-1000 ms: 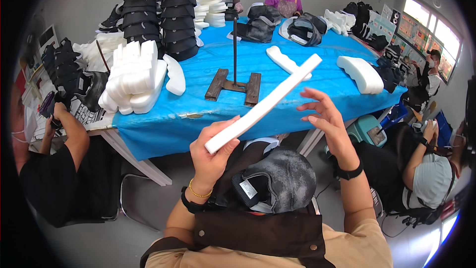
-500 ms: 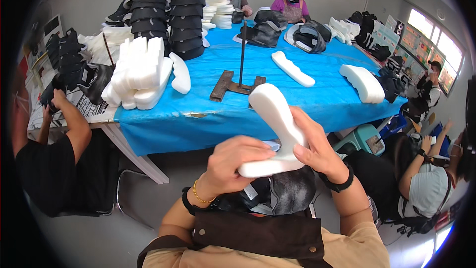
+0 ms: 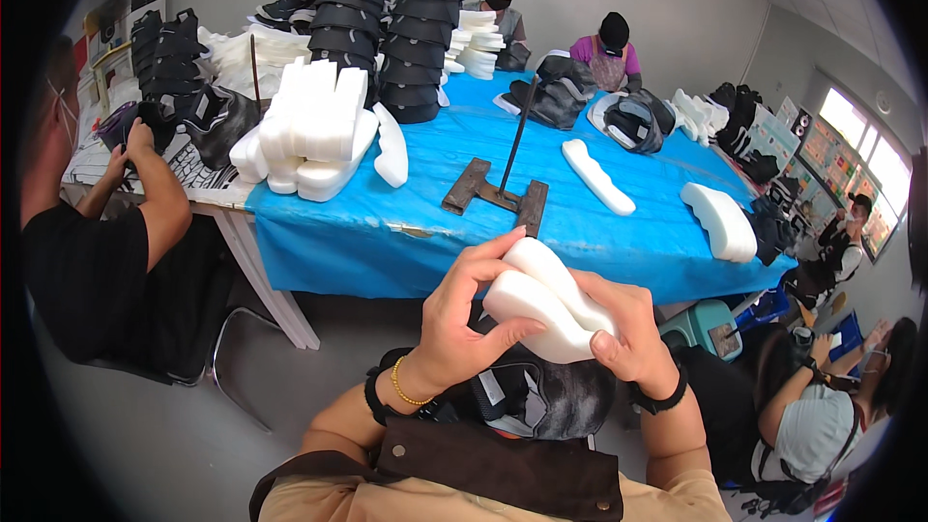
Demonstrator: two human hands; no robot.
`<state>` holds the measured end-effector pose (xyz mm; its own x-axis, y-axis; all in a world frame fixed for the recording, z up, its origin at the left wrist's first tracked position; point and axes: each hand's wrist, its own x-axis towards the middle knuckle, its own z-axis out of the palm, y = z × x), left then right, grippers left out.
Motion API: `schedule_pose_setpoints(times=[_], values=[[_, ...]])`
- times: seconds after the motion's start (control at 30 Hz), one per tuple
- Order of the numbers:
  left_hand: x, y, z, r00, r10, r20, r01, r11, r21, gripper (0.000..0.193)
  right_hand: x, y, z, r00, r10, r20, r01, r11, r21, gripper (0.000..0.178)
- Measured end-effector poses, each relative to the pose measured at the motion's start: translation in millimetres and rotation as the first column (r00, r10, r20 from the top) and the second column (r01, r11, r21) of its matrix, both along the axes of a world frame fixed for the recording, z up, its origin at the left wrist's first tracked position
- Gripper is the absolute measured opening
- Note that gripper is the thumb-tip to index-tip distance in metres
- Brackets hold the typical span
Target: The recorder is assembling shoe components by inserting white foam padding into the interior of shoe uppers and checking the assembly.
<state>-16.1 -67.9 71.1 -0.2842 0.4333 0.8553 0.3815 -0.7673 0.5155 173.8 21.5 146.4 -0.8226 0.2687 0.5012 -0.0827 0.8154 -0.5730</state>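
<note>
A white foam pad (image 3: 536,314) is folded over on itself above my lap, its two halves lying close together. My left hand (image 3: 474,300) grips its left side, the thumb on the near half and the fingertips at the far end. Around its right, bent end is wrapped my right hand (image 3: 630,333). Beneath, a black padded piece (image 3: 570,394) with a curved shell and a small white label rests on my lap, partly hidden by hands and foam. Beyond the pad, a rusty metal stand (image 3: 495,195) with an upright rod sits on the table.
On the blue-covered table (image 3: 425,174) are stacked foam pads (image 3: 314,116), a wavy foam strip (image 3: 599,179), more pads (image 3: 720,222) at right, and tall black stacks (image 3: 422,39). One person (image 3: 106,242) works close at left; another (image 3: 812,416) sits at right. Two people are across the table.
The foam pad, earlier bent in an open L with one arm upright, is now folded closed. My left hand has moved up around it. The view has shifted slightly.
</note>
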Motion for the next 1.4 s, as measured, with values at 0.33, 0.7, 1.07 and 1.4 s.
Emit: schedule_pose_setpoints(times=[0.33,0.7,1.07,1.4], values=[[2.7,-1.1,-8.6,0.999,0.020,0.025,-0.021,0.999,0.028,0.053,-4.5,-6.1,2.3,0.992,-0.077,-0.103,0.081,0.996,0.042,0.061],[10.0,2.1,-16.8,0.979,-0.158,0.130,0.126,0.966,0.227,0.080,-2.5,-11.9,6.3,0.998,-0.044,-0.048,0.047,0.997,0.067,0.054],[-2.9,-10.0,-5.3,0.991,-0.119,0.065,0.123,0.990,-0.071,0.081,-5.9,-12.8,0.9,0.986,-0.139,-0.097,0.148,0.985,0.086,0.053],[-12.5,-6.4,-8.6,0.997,0.076,-0.004,-0.075,0.994,0.083,0.063,-9.1,-3.3,-10.0,0.983,-0.093,-0.157,0.110,0.989,0.098,0.057]])
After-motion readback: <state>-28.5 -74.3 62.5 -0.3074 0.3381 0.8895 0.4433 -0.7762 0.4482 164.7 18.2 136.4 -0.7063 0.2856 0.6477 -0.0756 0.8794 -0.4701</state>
